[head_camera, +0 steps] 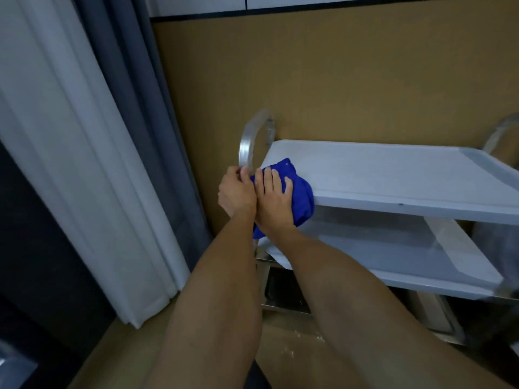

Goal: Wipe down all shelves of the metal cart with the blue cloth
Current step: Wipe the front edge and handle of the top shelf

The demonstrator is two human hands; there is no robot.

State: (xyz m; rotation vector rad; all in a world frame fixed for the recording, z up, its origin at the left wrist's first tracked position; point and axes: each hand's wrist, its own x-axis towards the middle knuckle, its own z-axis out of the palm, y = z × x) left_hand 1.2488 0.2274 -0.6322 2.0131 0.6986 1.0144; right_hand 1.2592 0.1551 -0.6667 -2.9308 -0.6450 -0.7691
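Note:
The metal cart stands against the wall, its top shelf [387,175] pale and bare. The blue cloth [300,192] lies bunched over the top shelf's near-left corner and hangs down past the edge. My right hand [273,200] presses flat on the cloth, fingers spread over it. My left hand [236,192] is wrapped around the cart's left handle post [245,147], right beside the other hand. The middle shelf [393,248] shows below, and part of the bottom shelf [283,293] is visible behind my forearms.
White and grey curtains [92,164] hang close to the cart's left side. A tan wall [337,80] backs the cart. The cart's right handle [502,133] curves up at the far right. Tan floor [286,346] lies below.

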